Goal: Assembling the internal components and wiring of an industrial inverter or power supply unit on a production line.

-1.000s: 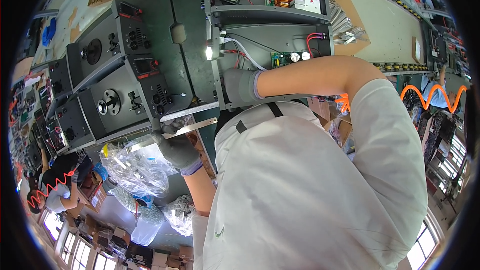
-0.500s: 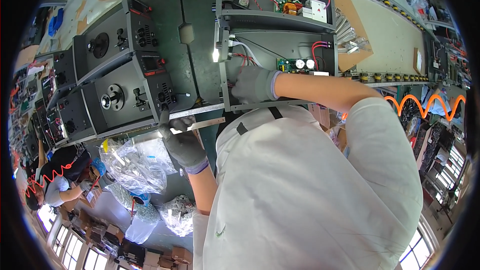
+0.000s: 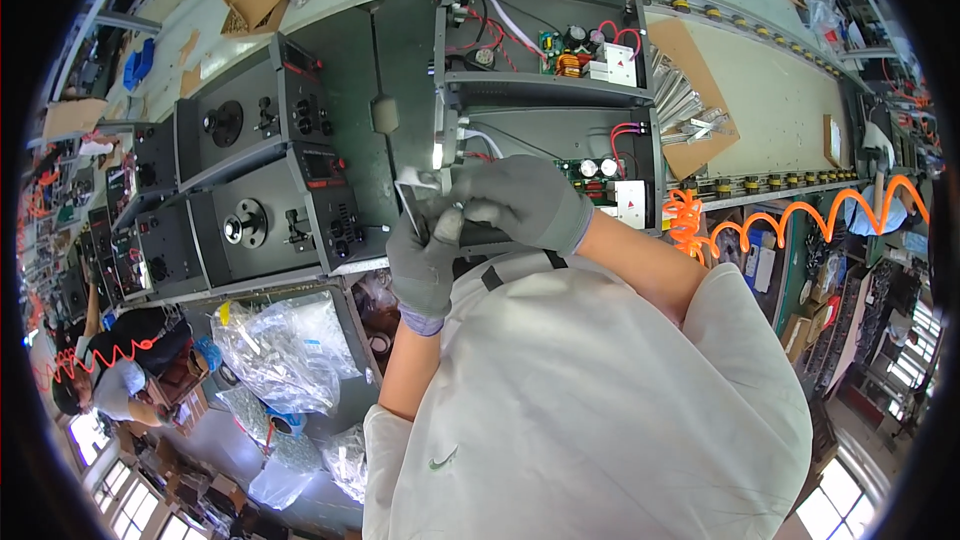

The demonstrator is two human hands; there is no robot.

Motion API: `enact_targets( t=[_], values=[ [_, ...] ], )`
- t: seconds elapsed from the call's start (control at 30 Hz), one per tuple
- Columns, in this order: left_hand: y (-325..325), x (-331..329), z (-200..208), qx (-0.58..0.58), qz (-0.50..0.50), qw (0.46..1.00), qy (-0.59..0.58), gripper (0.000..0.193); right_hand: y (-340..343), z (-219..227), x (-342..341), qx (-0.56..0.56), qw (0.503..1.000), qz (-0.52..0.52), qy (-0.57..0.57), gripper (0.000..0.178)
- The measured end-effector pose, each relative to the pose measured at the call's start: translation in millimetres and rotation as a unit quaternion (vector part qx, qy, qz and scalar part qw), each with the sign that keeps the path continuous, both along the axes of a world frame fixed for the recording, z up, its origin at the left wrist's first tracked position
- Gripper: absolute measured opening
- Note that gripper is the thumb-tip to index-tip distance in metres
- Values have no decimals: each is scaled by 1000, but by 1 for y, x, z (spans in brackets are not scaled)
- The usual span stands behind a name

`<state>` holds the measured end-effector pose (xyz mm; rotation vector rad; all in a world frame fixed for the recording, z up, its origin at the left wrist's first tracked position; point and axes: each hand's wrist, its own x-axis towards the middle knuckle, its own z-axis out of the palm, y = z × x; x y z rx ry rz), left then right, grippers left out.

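Both of my hands wear grey gloves and meet at the left end of the nearer open dark metal chassis [image 3: 535,125]. My left hand [image 3: 425,265] grips a thin, shiny metal piece [image 3: 408,202] with a flat, bent end pointing away from me; its exact kind cannot be told. Beside it, my right hand [image 3: 525,202] has its fingers pinched close to the left fingertips. Whatever lies between those right fingers is hidden. Inside the chassis are a green circuit board [image 3: 590,168], red wires [image 3: 618,135] and a white cable [image 3: 488,136].
A second open chassis [image 3: 540,90] sits just beyond. Dark units with round hubs [image 3: 245,225] stand at left. Metal parts [image 3: 680,105] lie on cardboard at right, near a roller track [image 3: 775,181]. An orange coiled hose [image 3: 800,208] hangs at right. Another person [image 3: 120,380] is at far left.
My right hand has come up out of the nearer chassis toward my left hand. My left hand has risen from the bench edge and moved right, now showing the metal piece.
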<state>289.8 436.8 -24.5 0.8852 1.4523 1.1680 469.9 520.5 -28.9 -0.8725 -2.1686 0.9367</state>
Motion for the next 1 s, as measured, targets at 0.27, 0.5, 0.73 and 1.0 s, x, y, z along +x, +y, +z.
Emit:
enact_targets(
  t=[0.27, 0.5, 0.73, 1.0],
  values=[
    [3, 16, -3, -17, -16, 999, 43, 29, 6, 32, 22, 49, 974, 39, -217, 26],
    [3, 22, 0, 59, -54, 997, -9, 79, -13, 40, 11, -185, 964, -123, 145, 25],
    [-3, 39, 8, 39, -73, 991, -105, 75, -27, 44, -9, -264, 915, -128, 276, 24],
    [-15, 38, -5, 0, -83, 975, -208, 61, -34, 61, -22, -338, 848, -132, 387, 27]
  ],
)
